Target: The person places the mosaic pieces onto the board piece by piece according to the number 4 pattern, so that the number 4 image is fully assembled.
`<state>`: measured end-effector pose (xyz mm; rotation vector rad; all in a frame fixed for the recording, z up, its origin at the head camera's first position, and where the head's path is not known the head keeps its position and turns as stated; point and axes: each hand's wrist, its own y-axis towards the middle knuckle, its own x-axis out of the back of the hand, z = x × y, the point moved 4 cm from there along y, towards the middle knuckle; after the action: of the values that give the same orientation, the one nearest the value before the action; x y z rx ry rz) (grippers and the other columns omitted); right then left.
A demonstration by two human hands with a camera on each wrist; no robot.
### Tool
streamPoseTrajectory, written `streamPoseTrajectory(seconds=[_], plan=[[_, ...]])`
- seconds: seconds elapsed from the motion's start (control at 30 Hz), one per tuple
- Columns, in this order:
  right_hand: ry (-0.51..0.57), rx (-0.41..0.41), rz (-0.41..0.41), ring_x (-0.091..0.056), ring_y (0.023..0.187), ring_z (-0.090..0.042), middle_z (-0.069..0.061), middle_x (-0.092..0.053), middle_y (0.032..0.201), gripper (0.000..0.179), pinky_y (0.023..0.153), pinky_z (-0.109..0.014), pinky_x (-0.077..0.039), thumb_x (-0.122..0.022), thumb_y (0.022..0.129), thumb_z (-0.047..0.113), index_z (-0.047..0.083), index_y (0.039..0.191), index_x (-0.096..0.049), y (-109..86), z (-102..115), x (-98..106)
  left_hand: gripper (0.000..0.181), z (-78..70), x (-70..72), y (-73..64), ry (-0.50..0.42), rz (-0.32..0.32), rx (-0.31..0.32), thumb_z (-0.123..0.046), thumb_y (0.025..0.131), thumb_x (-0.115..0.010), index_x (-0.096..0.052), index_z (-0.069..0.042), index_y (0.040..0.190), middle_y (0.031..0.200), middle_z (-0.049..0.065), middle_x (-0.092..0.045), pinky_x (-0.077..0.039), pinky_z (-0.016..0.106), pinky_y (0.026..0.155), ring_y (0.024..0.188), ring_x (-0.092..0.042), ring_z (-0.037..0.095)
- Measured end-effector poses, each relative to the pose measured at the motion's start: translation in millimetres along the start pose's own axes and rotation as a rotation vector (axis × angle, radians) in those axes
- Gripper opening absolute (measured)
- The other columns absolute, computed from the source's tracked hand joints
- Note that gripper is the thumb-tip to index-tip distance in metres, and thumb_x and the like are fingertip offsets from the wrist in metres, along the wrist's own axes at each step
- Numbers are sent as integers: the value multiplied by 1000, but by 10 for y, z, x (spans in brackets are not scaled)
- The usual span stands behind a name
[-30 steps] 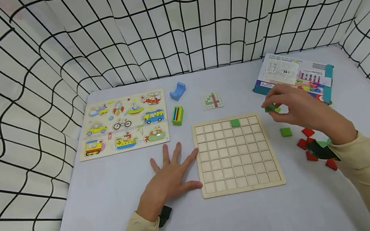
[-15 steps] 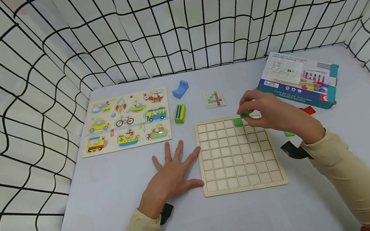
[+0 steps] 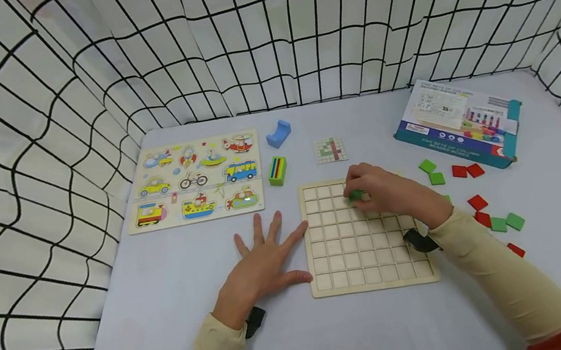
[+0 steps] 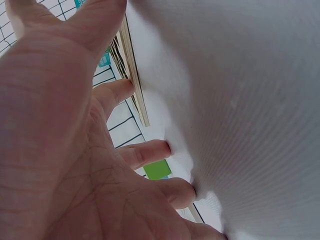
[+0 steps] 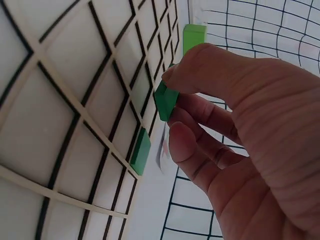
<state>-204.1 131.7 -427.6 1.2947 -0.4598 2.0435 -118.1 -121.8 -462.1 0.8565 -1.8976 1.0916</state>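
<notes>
My right hand (image 3: 386,189) pinches a small green square tile (image 5: 166,100) between thumb and fingers. It is over the upper part of a wooden grid board (image 3: 376,283). Another green tile (image 5: 141,152) sits in a cell near the board's edge in the right wrist view; in the head view the hand hides it. My left hand (image 3: 260,271) rests with fingers spread on the white table, thumb and index fingertips touching the board's left edge. Loose green tiles (image 3: 436,178) and red tiles (image 3: 477,202) lie scattered right of the board. Behind it is a small printed pattern card (image 3: 331,150).
At the back left lies a vehicle puzzle board (image 3: 192,180). Beside it are a blue curved block (image 3: 279,133) and a green block with coloured stripes (image 3: 277,171). A printed box (image 3: 461,120) lies at the back right. Black netting (image 3: 257,36) surrounds the table.
My right hand has carried the green tile leftward from the loose tiles to over the board's upper part. The left hand has stayed at the board's left edge.
</notes>
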Motion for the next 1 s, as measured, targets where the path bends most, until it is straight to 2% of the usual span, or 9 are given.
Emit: streamPoseTrajectory(seconds=[0.37, 0.57, 0.77, 1.0], plan=[[5, 40, 2, -54, 87, -21, -15, -67, 103, 8, 75, -36, -51, -77, 92, -4, 0, 98, -80, 2, -42, -102, 100, 3, -15, 10, 2, 10, 6, -65, 89, -77, -26, -38, 171, 181, 21, -6, -4, 93, 115, 163, 9, 61], [20, 56, 0, -59, 87, -24, -17, -68, 103, 8, 75, -37, -55, -78, 91, -5, -1, 97, -80, 21, -59, -111, 100, 13, -20, 11, 5, 6, 4, -65, 89, -77, -26, -38, 170, 181, 21, -6, -4, 93, 114, 163, 8, 61], [19, 29, 19, -63, 90, -26, -17, -69, 106, 8, 78, -41, -59, -80, 92, -3, 0, 99, -80, 21, -59, -111, 100, 13, -26, 16, 2, 7, 7, -65, 89, -77, -26, -38, 170, 181, 21, -6, -4, 93, 114, 163, 9, 61], [17, -8, 38, -62, 93, -26, -15, -70, 108, 9, 82, -43, -58, -80, 92, -3, 2, 100, -80, 12, -59, -107, 100, 2, -16, 13, 9, 4, 5, -66, 89, -77, -26, -38, 170, 181, 22, -6, -4, 93, 114, 162, 9, 61]])
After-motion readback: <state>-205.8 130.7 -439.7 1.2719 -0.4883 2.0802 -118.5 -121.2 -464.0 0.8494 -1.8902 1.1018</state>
